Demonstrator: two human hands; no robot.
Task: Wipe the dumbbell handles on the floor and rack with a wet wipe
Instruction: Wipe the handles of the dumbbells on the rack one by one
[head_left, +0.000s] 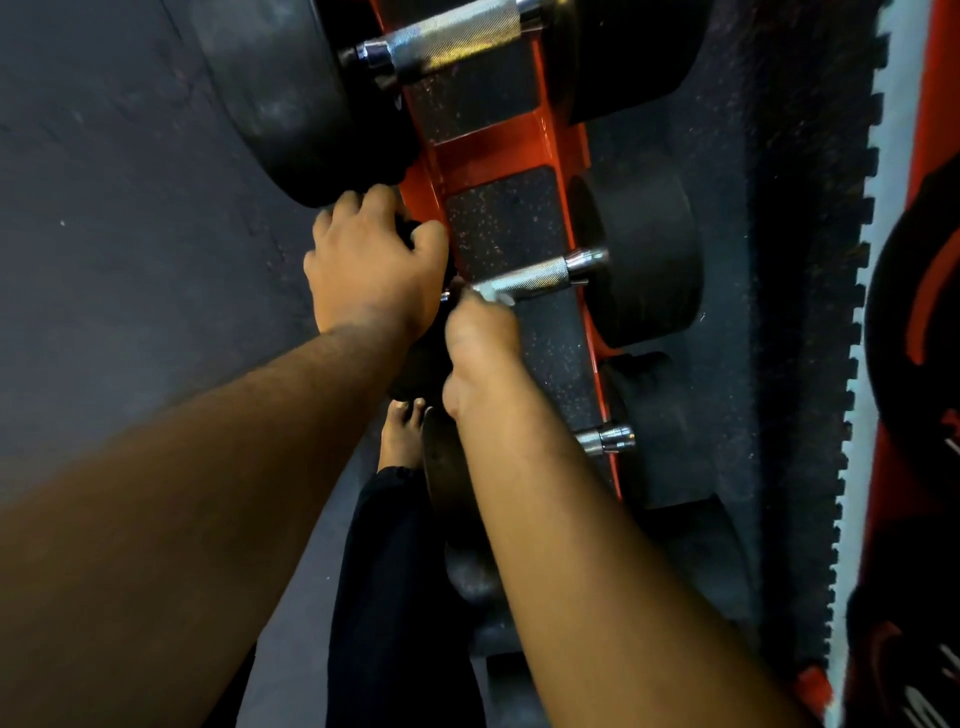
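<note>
Surroundings: I look down on an orange rack (540, 140) with speckled rubber pads, dark rubber floor (130, 208) on my left, and a dark mat with a toothed white edge (862, 291) on my right. My bare foot (402, 436) and black trouser leg (395, 587) show between my forearms.
In the way: my right forearm covers most of the nearest dumbbell, so only its chrome collar (605, 439) shows; my left hand hides the near end of the middle one.
Count: three dumbbells on this stretch of rack: a big one at the top with a knurled handle (452, 39), the middle dumbbell (639, 265), and the nearest one.
Left hand: my left hand (371, 265) lies palm down, its fingers curled over the black near head of the middle dumbbell, gripping it.
Right hand: my right hand (480, 332) is closed round the near part of the middle handle (540, 275), with a bit of white wet wipe (491, 293) showing at my fingertips against the metal.
Handle position: it lies across the rack between its two black heads, far half bare.
Arms: both reach forward and down, nearly straight, wrists close together.
</note>
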